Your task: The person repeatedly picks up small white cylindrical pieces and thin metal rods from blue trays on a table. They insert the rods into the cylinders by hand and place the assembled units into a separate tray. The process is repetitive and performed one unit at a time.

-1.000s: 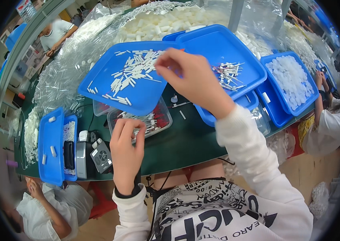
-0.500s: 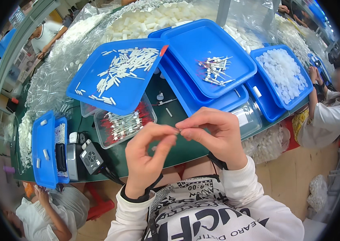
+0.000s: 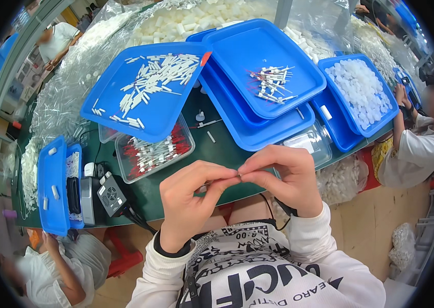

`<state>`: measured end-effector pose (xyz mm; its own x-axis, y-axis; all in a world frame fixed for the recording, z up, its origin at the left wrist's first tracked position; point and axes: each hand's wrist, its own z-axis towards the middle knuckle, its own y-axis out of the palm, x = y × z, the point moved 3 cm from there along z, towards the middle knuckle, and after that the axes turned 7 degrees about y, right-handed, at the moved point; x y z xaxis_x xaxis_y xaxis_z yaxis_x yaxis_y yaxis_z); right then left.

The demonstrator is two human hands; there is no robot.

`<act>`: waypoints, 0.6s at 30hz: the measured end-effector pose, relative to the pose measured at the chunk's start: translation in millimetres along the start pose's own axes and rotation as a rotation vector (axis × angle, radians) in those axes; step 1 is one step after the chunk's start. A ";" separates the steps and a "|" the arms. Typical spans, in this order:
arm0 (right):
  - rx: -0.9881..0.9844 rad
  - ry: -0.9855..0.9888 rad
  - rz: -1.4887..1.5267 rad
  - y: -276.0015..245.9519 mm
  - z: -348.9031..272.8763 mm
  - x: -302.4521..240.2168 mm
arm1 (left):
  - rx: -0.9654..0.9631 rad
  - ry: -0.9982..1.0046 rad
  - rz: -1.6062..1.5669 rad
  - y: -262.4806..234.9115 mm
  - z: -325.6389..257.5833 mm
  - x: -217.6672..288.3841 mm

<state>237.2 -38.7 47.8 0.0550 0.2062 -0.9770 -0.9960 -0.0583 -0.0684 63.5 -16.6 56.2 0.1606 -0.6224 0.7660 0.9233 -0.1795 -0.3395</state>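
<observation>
My left hand (image 3: 191,197) and my right hand (image 3: 291,177) meet fingertip to fingertip in front of my body, above the near table edge. Each is closed in a pinch of thumb and forefinger. Whatever lies between the fingertips is tiny and mostly hidden, so I cannot make out its kind. Just beyond my left hand is a clear plastic box (image 3: 136,177) holding several thin red and white pieces. A blue tray (image 3: 109,84) of short white sticks overlaps the box's far side. Another blue tray (image 3: 237,46), stacked on more trays, carries a small pile of white sticks with red ends.
At right, a blue tray (image 3: 358,59) holds translucent white discs, near a clear lidded container (image 3: 312,143). Leftward stand a grey-black device (image 3: 111,195) with cables and a narrow blue tray (image 3: 52,169). White tubes (image 3: 176,25) heap behind. Co-workers sit at both sides.
My left thumb, apart from the forefinger before, has closed against it. Both hands have shifted slightly right, fingertips still together. The whole view has moved a little; the trays keep their arrangement.
</observation>
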 end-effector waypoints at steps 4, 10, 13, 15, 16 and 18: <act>0.010 -0.007 -0.050 -3.1 -1.4 2.6 | -0.006 -0.004 0.010 -0.2 -1.7 -1.0; -0.018 0.008 -0.039 -1.2 -2.1 6.8 | -0.022 -0.028 0.039 0.2 0.4 -2.3; -0.037 0.078 -0.002 -0.4 -1.8 10.3 | -0.027 -0.024 0.070 1.0 -1.9 -7.0; -0.038 0.176 0.068 2.6 -2.2 14.3 | -0.048 -0.010 0.101 0.6 -2.2 -8.4; -0.026 0.152 -0.009 3.1 -1.8 14.9 | -0.070 0.002 0.122 0.0 -0.3 -7.7; -0.005 0.102 -0.164 4.1 -0.9 16.1 | -0.096 0.015 0.121 -0.5 1.4 -8.0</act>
<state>234.1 -36.5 31.5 0.2236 0.1133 -0.9681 -0.9727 -0.0372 -0.2291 62.2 -10.4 51.0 0.2626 -0.6549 0.7086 0.8597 -0.1746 -0.4800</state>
